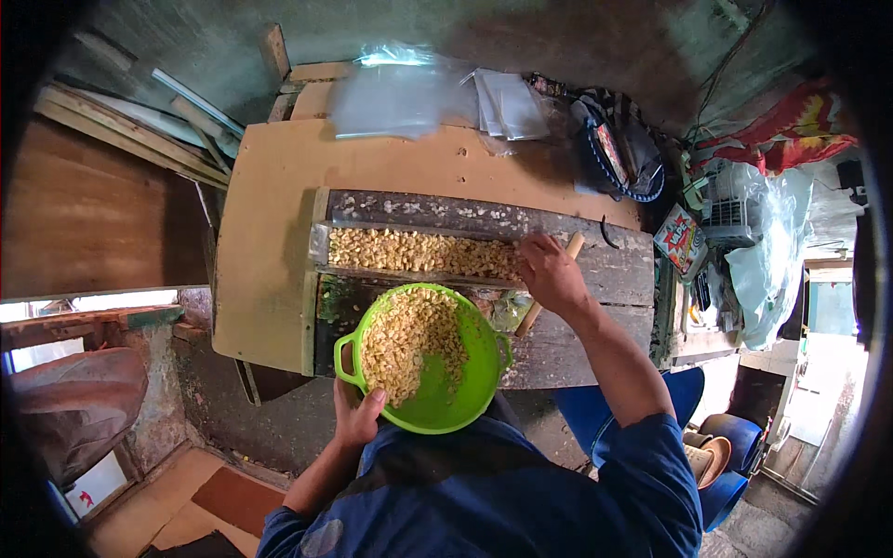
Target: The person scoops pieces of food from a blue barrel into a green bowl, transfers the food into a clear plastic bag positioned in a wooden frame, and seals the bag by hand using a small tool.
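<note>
My left hand (357, 416) grips the rim of a lime-green plastic basin (431, 416) by its left handle, thumb over the edge. Pale, nut-like pieces (400, 349) are heaped on the basin's left side; its green bottom shows at lower right. More of these pieces (419, 253) fill a long, narrow wooden mould on the dark board. At the mould's right end, my right hand (551, 272) reaches palm down onto the pieces, its fingers bent and partly hidden. Beside that hand, a wooden rolling pin (527, 321) lies slanted on the board.
The dark plank board (595, 349) rests on a tan worktop (270, 279). Clear plastic bags (391, 100) and white sheets (512, 105) lie at the back, with a dark bag (619, 149) to their right. Blue containers (730, 442) stand on the floor at right.
</note>
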{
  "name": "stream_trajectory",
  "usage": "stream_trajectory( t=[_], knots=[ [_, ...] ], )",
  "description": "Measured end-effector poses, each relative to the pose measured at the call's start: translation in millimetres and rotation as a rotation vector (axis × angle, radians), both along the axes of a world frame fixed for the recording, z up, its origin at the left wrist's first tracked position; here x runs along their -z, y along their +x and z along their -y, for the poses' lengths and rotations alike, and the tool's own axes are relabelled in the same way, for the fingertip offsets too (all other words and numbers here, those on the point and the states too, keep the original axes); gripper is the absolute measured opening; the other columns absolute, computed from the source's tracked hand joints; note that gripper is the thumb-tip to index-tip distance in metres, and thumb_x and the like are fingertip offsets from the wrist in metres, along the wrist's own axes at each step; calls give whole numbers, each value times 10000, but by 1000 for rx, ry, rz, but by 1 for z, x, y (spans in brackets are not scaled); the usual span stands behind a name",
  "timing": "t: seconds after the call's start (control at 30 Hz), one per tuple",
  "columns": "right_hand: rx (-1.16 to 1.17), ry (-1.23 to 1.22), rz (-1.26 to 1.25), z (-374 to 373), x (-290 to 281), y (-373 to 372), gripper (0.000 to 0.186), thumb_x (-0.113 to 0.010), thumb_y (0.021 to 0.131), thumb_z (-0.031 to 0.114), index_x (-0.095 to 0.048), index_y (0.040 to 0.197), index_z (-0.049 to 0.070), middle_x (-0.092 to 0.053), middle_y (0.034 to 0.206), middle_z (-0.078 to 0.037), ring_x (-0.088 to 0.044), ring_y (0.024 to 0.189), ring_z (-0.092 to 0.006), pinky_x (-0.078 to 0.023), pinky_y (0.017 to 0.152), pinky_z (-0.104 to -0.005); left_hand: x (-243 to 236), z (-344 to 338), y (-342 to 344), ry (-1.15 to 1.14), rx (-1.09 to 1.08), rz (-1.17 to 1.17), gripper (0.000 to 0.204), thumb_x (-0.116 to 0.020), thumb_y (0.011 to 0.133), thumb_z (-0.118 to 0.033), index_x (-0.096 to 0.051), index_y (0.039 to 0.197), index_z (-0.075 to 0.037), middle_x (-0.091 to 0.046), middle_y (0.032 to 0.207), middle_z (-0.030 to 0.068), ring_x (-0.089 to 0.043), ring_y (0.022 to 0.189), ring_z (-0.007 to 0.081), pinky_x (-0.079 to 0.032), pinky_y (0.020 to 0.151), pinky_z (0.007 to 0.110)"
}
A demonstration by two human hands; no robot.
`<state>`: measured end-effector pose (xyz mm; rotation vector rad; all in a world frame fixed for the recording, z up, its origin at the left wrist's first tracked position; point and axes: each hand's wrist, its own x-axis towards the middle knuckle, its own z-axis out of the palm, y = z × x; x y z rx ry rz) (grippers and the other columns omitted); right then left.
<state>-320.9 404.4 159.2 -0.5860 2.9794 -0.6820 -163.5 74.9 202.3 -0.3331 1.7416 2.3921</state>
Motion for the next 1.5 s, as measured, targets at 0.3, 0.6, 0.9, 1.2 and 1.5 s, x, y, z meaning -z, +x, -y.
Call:
stream_trajectory(
  t=[0.3, 0.6, 0.9, 1.2, 1.5],
  knots=[
    [203, -34, 153, -13, -10, 2, 163, -614, 845, 112, -599, 969, 7, -633, 982, -203, -609, 966, -406, -516, 832, -464, 0, 1, 1, -20, 13, 23, 815, -707, 805, -300, -320, 1446, 21, -522, 1340, 150, -527, 1228, 250, -427, 1030, 400],
    [394, -14, 386, -19, -20, 1, 177, -545, 859, 78, -644, 997, 29, -649, 868, -266, -653, 844, -439, -516, 721, -467, 5, 2, 3, -33, 1, 38, 868, -726, 795, -337, -298, 1458, 23, -485, 1373, 159, -500, 1253, 253, -413, 1044, 405],
    [423, 5, 297, -1, -19, -4, 168, -596, 860, 92, -627, 989, -11, -641, 940, -238, -638, 923, -410, -496, 802, -460, 5, 1, 2, -38, 17, 49, 916, -740, 797, -347, -250, 1475, 26, -461, 1390, 160, -488, 1271, 257, -416, 1048, 411],
    [245, -29, 111, 3, -3, -3, 282, -546, 857, 17, -659, 1114, 4, -635, 1047, -197, -600, 1038, -382, -494, 915, -447, 6, 1, 6, -48, 6, 70, 923, -725, 790, -344, -236, 1480, 24, -448, 1397, 160, -484, 1276, 268, -410, 1056, 421],
    [82, -118, 199, -11, -9, 8, 296, -521, 810, -95, -700, 1021, 10, -619, 1094, -175, -593, 1047, -338, -494, 940, -410, 8, 0, 8, -26, -30, 68, 884, -714, 776, -340, -284, 1450, 37, -476, 1366, 160, -493, 1257, 263, -407, 1050, 409]
  ],
)
